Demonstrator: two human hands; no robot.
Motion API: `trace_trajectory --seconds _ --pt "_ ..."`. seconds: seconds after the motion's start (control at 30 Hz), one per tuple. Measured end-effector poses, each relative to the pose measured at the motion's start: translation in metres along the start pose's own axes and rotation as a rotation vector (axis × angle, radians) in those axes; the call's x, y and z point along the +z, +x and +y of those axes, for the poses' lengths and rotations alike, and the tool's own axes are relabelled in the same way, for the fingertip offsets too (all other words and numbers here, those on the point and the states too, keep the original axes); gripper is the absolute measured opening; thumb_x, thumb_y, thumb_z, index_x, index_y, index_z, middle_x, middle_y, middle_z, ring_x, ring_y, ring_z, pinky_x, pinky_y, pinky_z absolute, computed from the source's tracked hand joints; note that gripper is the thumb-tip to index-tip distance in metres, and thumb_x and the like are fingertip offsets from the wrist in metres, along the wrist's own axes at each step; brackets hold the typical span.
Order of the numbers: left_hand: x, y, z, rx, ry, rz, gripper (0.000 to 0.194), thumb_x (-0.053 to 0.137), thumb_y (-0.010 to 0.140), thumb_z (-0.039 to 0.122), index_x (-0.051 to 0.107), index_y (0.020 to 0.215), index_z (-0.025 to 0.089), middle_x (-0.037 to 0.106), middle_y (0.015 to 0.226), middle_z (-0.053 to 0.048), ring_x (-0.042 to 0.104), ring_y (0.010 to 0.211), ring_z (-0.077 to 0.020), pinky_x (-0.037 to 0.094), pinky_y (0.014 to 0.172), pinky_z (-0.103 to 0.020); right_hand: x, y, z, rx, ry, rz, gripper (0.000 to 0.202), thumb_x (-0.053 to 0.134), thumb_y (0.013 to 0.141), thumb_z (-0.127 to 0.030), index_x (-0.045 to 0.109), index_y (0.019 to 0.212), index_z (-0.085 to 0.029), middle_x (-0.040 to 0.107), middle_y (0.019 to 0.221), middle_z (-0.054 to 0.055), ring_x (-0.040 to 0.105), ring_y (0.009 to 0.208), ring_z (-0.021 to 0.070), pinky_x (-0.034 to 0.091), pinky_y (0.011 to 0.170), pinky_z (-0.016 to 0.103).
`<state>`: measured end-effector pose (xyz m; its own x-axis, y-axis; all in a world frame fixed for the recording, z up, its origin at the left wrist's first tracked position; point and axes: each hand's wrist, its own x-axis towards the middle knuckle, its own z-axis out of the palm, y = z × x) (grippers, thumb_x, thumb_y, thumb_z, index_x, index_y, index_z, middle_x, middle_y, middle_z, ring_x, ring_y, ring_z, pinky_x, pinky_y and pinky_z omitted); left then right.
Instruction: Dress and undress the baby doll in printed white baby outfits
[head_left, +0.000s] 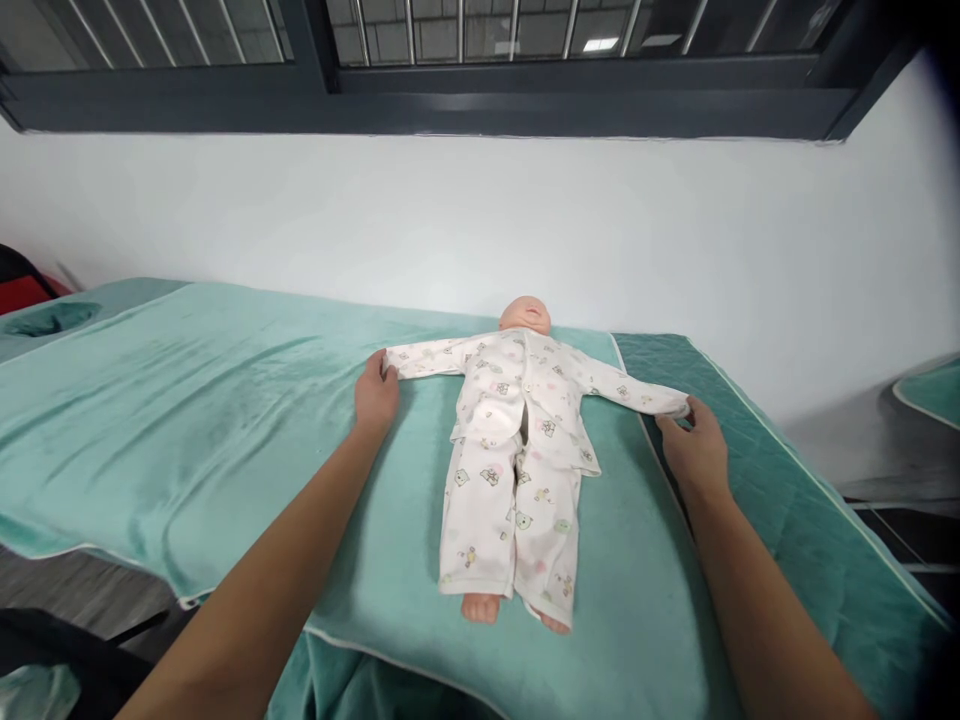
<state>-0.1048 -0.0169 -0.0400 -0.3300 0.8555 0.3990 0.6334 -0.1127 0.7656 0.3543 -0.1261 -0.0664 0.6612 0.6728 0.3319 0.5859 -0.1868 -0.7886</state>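
Doll is lying on the big green bed, head toward the wall, feet pointing to me. Its body is resting between my left hand and right hand, a bit nearer the left. Its sleeves are reaching out sideways, and each grip is pinching the end of one.

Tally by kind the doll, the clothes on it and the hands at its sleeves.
Doll: 1
Printed shirt: 1
Printed trousers: 1
Hands: 2 (left hand, right hand)
Total: 5
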Motion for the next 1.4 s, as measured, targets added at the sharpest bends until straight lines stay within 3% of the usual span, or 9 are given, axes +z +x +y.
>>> trace_trajectory --seconds 0.23,0.37,0.43,0.57,0.7,0.83,1.0,1.23,1.4 --pt "-0.001 0.000 0.004 -0.016 0.035 0.001 0.047 0.046 0.090 0.029 0.055 0.135 0.018 0.064 0.132 -0.012 0.059 0.122 -0.0284 0.043 0.107 -0.043 -0.004 -0.007 -0.010 -0.183 -0.044 0.068 0.068 0.057 0.076 -0.034 0.053 0.137 -0.005 0.050 0.145 0.023 0.046 0.134 0.0369 0.040 0.108 0.053" --pt "0.000 -0.001 0.006 -0.020 0.061 -0.008 0.049 0.045 0.091 0.034 0.053 0.137 0.018 0.062 0.134 -0.013 0.057 0.123 -0.0299 0.043 0.107 -0.044 -0.011 -0.038 -0.052 -0.430 0.107 0.091 0.042 0.051 0.088 -0.031 0.059 0.127 -0.017 0.059 0.134 0.015 0.054 0.125 0.0290 0.046 0.101 0.047" --pt "0.001 -0.001 0.006 -0.001 0.072 -0.008 0.048 0.044 0.092 0.034 0.053 0.136 0.017 0.060 0.137 -0.013 0.056 0.125 -0.0291 0.041 0.110 -0.044 -0.015 -0.065 -0.087 -0.552 0.186 0.000 0.032 0.052 0.091 -0.030 0.061 0.120 -0.021 0.064 0.122 0.011 0.060 0.114 0.0259 0.050 0.096 0.044" --pt "0.002 -0.001 0.004 0.014 0.088 0.003 0.046 0.044 0.091 0.033 0.054 0.134 0.017 0.057 0.139 -0.014 0.053 0.129 -0.0283 0.038 0.112 -0.042 -0.013 -0.119 -0.159 -0.941 0.067 -0.438 0.027 0.050 0.093 -0.018 0.061 0.117 -0.024 0.065 0.118 0.009 0.058 0.112 0.0246 0.045 0.095 0.043" --pt "0.004 0.000 0.002 0.007 0.091 -0.005 0.047 0.043 0.092 0.033 0.053 0.134 0.016 0.057 0.139 -0.015 0.053 0.128 -0.0301 0.040 0.110 -0.044 0.004 -0.144 -0.193 -1.101 -0.299 -0.494 0.033 0.049 0.082 0.001 0.063 0.103 -0.021 0.066 0.108 0.008 0.057 0.098 0.0245 0.041 0.085 0.040" --pt "0.004 0.000 -0.001 -0.016 0.095 -0.015 0.047 0.043 0.092 0.035 0.052 0.134 0.017 0.058 0.137 -0.014 0.055 0.124 -0.0313 0.042 0.107 -0.045 0.016 -0.143 -0.195 -1.136 -0.431 -0.442 0.029 0.048 0.079 0.004 0.062 0.090 -0.019 0.064 0.096 0.007 0.054 0.086 0.0221 0.037 0.078 0.037" --pt "0.005 0.001 -0.001 -0.022 0.105 -0.014 0.045 0.043 0.093 0.035 0.053 0.133 0.017 0.058 0.137 -0.014 0.055 0.124 -0.0320 0.042 0.107 -0.046 0.012 -0.142 -0.192 -1.105 -0.258 -0.472 0.022 0.047 0.089 -0.004 0.063 0.089 -0.019 0.061 0.087 0.004 0.053 0.083 0.0194 0.038 0.081 0.036" --pt "0.006 0.000 -0.001 -0.021 0.119 -0.014 0.043 0.043 0.093 0.035 0.053 0.131 0.018 0.059 0.135 -0.014 0.055 0.123 -0.0317 0.042 0.107 -0.046 0.000 -0.153 -0.184 -1.052 -0.226 -0.552 0.026 0.045 0.090 -0.003 0.065 0.098 -0.018 0.062 0.097 0.007 0.055 0.092 0.0213 0.042 0.088 0.040" --pt "0.007 0.001 -0.001 -0.014 0.123 -0.021 0.041 0.043 0.093 0.034 0.053 0.130 0.018 0.057 0.135 -0.014 0.055 0.122 -0.0316 0.042 0.106 -0.047 -0.020 -0.173 -0.169 -0.938 -0.036 -0.561 0.028 0.048 0.092 -0.007 0.061 0.111 -0.022 0.064 0.112 0.006 0.056 0.106 0.0232 0.042 0.097 0.045"
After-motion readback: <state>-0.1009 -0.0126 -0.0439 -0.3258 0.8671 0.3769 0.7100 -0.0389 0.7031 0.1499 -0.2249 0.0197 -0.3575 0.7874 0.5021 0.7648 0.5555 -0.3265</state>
